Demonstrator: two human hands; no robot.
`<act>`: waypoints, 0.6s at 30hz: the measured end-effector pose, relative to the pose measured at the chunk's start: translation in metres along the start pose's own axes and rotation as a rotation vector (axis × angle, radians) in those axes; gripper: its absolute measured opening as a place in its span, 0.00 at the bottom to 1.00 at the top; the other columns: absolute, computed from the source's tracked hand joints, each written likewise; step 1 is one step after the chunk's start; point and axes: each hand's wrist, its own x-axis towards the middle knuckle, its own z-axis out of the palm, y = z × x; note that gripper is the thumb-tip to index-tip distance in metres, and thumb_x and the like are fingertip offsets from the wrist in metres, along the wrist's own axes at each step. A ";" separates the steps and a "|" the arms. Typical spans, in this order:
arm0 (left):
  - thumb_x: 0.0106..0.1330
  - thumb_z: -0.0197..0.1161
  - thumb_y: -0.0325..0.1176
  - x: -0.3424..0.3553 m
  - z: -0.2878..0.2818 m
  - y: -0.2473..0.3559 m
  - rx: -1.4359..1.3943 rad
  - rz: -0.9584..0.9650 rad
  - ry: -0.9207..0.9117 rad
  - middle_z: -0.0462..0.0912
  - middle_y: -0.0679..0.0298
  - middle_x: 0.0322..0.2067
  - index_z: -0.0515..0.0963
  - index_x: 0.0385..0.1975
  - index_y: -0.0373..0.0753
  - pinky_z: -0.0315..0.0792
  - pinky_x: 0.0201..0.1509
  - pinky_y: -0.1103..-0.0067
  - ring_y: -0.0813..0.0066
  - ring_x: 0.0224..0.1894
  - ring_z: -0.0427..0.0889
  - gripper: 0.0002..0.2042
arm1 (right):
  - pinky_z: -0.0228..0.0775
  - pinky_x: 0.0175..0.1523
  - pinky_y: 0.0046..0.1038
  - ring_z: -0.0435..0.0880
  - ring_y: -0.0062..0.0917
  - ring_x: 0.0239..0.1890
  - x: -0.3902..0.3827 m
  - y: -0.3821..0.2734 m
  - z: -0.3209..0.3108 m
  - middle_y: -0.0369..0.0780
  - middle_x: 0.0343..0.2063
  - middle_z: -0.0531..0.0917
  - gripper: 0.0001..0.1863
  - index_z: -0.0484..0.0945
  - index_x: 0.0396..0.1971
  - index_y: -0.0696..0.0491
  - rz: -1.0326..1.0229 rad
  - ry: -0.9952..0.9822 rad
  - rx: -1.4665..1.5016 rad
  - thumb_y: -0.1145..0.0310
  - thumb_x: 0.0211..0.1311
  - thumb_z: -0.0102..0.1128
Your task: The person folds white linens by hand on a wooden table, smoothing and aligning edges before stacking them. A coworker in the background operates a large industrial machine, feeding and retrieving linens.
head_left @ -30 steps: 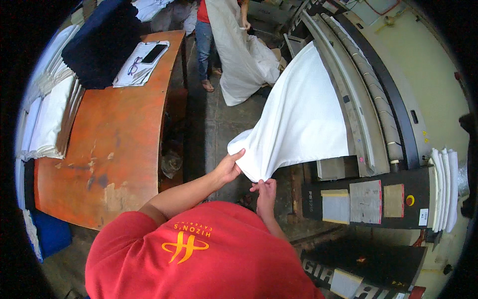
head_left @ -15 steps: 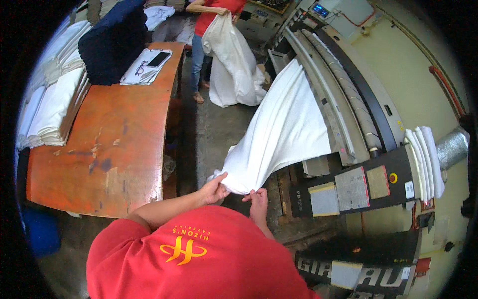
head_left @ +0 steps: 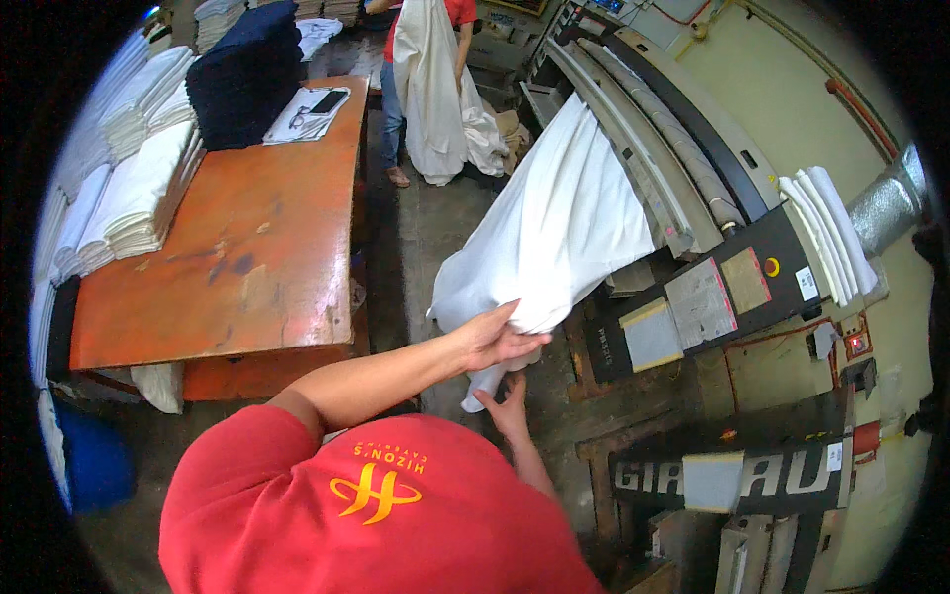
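A long white cloth hangs in folds from the roller machine down toward me, its near end gathered by my hands. My left hand lies against the gathered cloth with its fingers stretched out and the thumb apart. Just below it, my right hand has its fingers curled at the cloth's lower bunch, whose loose tail hangs to the left of the thumb. Part of the right hand's grip is hidden by folds.
The roller machine runs along the right, with folded white cloths over its end. On the left, a wooden table bears white and dark cloth stacks, papers and a phone. Farther off, another person holds a whitish cloth.
My left hand has moved right across the cloth and its fingers have straightened. The cloth's near end is now bunched with a tail hanging down. The other person has raised their cloth.
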 end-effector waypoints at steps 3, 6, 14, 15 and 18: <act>0.74 0.41 0.46 -0.012 0.040 -0.011 -0.002 0.000 -0.109 0.76 0.53 0.47 0.63 0.57 0.33 0.77 0.50 0.76 0.63 0.46 0.79 0.23 | 0.56 0.63 0.39 0.63 0.41 0.60 -0.002 0.007 0.006 0.50 0.59 0.61 0.59 0.50 0.62 0.61 -0.064 0.187 -0.203 0.57 0.32 0.80; 0.74 0.37 0.48 -0.027 0.064 -0.020 0.037 0.012 -0.238 0.77 0.51 0.43 0.63 0.55 0.29 0.78 0.48 0.77 0.65 0.43 0.81 0.25 | 0.59 0.60 0.36 0.66 0.35 0.59 0.009 -0.001 0.001 0.48 0.57 0.66 0.47 0.56 0.60 0.61 0.037 0.072 0.058 0.57 0.45 0.73; 0.73 0.41 0.51 -0.064 0.018 -0.022 0.984 -0.420 -0.295 0.80 0.54 0.42 0.73 0.43 0.31 0.72 0.53 0.77 0.70 0.47 0.79 0.25 | 0.62 0.58 0.32 0.70 0.34 0.56 -0.021 -0.047 0.023 0.46 0.53 0.72 0.31 0.64 0.56 0.62 0.226 0.046 0.237 0.57 0.60 0.59; 0.71 0.43 0.53 -0.069 -0.001 -0.018 0.968 -0.539 -0.381 0.79 0.53 0.45 0.73 0.45 0.31 0.70 0.54 0.77 0.69 0.50 0.78 0.27 | 0.62 0.58 0.32 0.71 0.34 0.55 -0.027 -0.056 0.028 0.47 0.52 0.73 0.29 0.66 0.55 0.62 0.170 0.062 0.236 0.57 0.61 0.58; 0.68 0.42 0.60 -0.085 -0.059 -0.011 0.718 -0.722 -0.542 0.76 0.51 0.51 0.70 0.53 0.30 0.66 0.59 0.76 0.67 0.56 0.74 0.34 | 0.63 0.57 0.30 0.74 0.35 0.53 -0.028 -0.083 0.037 0.48 0.49 0.76 0.26 0.70 0.52 0.63 0.062 0.057 0.196 0.58 0.64 0.56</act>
